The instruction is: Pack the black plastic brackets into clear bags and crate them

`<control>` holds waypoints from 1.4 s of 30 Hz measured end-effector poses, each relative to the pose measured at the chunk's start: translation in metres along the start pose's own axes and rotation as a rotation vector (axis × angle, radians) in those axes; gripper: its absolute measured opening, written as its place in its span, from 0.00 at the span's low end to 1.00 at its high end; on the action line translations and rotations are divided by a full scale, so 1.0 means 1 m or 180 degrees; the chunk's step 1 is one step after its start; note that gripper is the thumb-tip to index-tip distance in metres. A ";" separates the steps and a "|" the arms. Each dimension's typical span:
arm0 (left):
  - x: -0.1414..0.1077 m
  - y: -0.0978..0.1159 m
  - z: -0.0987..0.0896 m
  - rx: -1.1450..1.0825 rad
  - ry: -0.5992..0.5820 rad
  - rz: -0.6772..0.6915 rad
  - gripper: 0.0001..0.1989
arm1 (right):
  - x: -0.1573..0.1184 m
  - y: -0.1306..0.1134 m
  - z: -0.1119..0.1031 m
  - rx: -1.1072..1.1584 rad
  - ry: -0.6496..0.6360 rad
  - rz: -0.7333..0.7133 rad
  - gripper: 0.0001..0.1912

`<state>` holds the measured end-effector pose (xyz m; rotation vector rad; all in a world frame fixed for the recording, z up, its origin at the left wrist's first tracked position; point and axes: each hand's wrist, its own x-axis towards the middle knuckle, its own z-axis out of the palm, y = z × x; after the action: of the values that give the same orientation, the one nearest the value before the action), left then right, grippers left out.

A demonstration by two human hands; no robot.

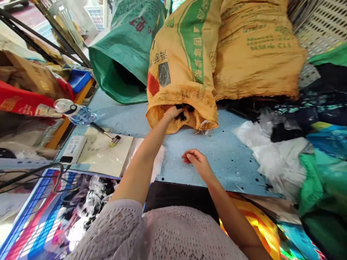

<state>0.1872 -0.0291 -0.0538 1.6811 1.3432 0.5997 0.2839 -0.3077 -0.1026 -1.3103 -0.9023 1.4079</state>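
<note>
My left hand (175, 111), with a beaded bracelet at the wrist, reaches into the mouth of a yellow woven sack (184, 65) lying on the table. Its fingers are largely hidden among small black items (185, 112) inside, so their grip does not show. The sack's frayed rim droops onto the blue tabletop, and green and black print covers its side. Over the table in front of the sack, my right hand (193, 157) is loosely closed, thumb against the curled fingers, with nothing visible in it.
A green sack (119, 68) gapes at the left; another yellow sack (257, 54) lies right. On the blue table (217, 155) are a brush (108, 134), cardboard (105, 153) and a white box (74, 148). A water bottle (78, 112) stands left. Crumpled plastic bags (282, 155) crowd the right.
</note>
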 end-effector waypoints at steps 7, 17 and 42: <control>-0.108 -0.034 -0.007 -0.1428 -0.0869 -0.0577 0.22 | -0.005 0.004 -0.032 -0.0059 0.0238 -0.0085 0.19; -0.250 -0.053 0.005 -0.2995 -0.1268 -0.0881 0.31 | 0.026 -0.025 0.001 -0.1710 -0.0092 -0.1450 0.18; -0.240 -0.067 0.083 -0.0105 -0.0205 -0.0579 0.29 | 0.210 -0.092 0.003 -0.3994 0.1039 -0.1434 0.31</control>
<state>0.1470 -0.2812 -0.1170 1.5194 1.4137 0.4558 0.3078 -0.0823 -0.0700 -1.9394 -1.8081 0.1379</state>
